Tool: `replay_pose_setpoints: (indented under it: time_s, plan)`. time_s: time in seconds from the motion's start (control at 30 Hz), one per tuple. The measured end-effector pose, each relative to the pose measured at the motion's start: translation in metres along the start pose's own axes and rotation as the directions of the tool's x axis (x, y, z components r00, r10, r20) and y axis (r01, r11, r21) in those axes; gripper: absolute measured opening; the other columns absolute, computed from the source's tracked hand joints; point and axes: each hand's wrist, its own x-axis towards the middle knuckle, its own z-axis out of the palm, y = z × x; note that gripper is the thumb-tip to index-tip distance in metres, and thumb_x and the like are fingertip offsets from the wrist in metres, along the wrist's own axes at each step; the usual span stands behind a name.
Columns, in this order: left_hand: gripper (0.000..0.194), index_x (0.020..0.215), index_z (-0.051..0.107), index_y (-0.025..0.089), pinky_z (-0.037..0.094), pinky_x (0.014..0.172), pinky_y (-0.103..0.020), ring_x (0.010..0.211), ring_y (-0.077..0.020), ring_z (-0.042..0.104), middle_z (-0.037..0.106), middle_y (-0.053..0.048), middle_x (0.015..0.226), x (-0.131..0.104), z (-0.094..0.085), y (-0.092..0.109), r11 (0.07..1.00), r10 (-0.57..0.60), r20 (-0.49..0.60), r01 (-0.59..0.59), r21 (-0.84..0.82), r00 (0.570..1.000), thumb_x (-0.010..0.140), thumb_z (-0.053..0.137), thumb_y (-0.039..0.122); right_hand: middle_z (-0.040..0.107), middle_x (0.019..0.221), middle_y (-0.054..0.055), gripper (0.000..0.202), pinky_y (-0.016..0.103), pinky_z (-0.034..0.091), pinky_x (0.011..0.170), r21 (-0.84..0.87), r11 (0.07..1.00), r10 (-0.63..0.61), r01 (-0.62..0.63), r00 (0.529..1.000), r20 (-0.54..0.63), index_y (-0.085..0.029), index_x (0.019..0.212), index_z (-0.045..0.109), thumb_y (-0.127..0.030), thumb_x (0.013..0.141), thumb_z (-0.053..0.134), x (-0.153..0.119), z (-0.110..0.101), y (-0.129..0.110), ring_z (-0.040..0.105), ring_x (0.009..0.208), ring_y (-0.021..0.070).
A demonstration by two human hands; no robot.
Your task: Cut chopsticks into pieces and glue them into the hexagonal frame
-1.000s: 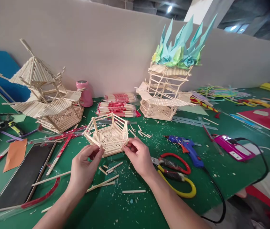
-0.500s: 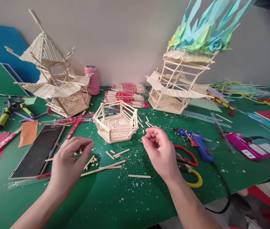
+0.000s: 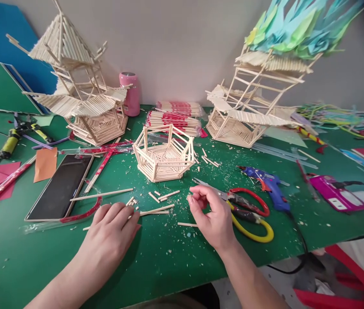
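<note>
My left hand (image 3: 114, 223) is low over the green table, palm down, its fingers bent together beside small cut stick pieces (image 3: 133, 201); whatever lies under the fingers is hidden. My right hand (image 3: 207, 210) hovers near the scissors (image 3: 249, 214), thumb and forefinger pinched on something too small to make out. Between and beyond the hands stands a low six-sided stick frame (image 3: 164, 165) with a stick floor. Loose sticks (image 3: 156, 210) lie between the hands, and a long stick (image 3: 104, 194) rests just beyond my left hand.
Two tall stick pavilions stand at the back, one left (image 3: 82, 86), one right (image 3: 249, 103). A phone (image 3: 59, 189) lies left, a blue glue gun (image 3: 268, 186) right. Stick packs (image 3: 173, 122), a pink bottle (image 3: 131, 94) and a magenta box (image 3: 332, 193) are farther off.
My left hand has turned palm down and moved right, lower over the stick pieces. My right hand stays pinched near the scissors. The view has shifted, so more of the scissors shows.
</note>
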Motion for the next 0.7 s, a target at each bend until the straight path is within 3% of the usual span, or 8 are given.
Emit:
replay_pose_setpoints:
  time_s: [0.13,0.33,0.57,0.7]
  plan:
    - [0.027,0.089,0.064,0.013,0.038,0.070,-0.038,0.079,-0.0245,0.054,0.064,-0.010,0.084,0.010,0.004,0.001,0.994,0.068,0.013,-0.068,0.080,0.998,0.092,0.037,0.013,0.058,0.069,0.000,0.010,0.024,0.048,0.054,0.014,1.000,0.012,-0.014,0.995,0.101,-0.020,0.092,0.058,-0.020,0.084,0.050,-0.004,0.003,-0.001,0.051,0.054,0.0118]
    - [0.030,0.079,0.064,0.013,0.036,0.067,-0.036,0.072,-0.0237,0.052,0.061,-0.009,0.075,0.012,0.008,-0.002,0.993,0.111,0.012,-0.111,0.037,0.994,0.089,0.036,0.008,0.059,0.075,0.002,0.014,0.025,0.049,0.058,0.023,0.998,0.049,-0.054,0.985,0.168,-0.019,0.096,0.058,-0.019,0.085,0.050,-0.008,0.002,0.000,0.053,0.060,0.0132]
    - [0.033,0.078,0.061,0.017,0.036,0.066,-0.035,0.066,-0.0201,0.048,0.057,-0.005,0.071,0.007,0.016,0.000,0.997,0.062,0.015,-0.061,-0.042,0.998,0.091,0.031,0.011,0.053,0.062,-0.002,0.017,0.024,0.046,0.051,0.034,0.986,0.162,-0.164,0.985,0.058,-0.019,0.100,0.058,-0.025,0.088,0.047,-0.004,-0.018,0.000,0.050,0.053,0.0131]
    - [0.033,0.080,0.060,0.017,0.036,0.066,-0.034,0.065,-0.0191,0.048,0.056,-0.004,0.070,0.006,0.023,0.002,0.998,0.043,-0.022,-0.044,-0.046,0.999,0.092,0.030,0.012,0.055,0.067,0.000,0.021,0.024,0.047,0.050,0.026,0.980,0.199,-0.198,0.980,-0.027,-0.020,0.104,0.059,-0.027,0.091,0.044,-0.003,-0.039,0.008,0.053,0.055,0.0137]
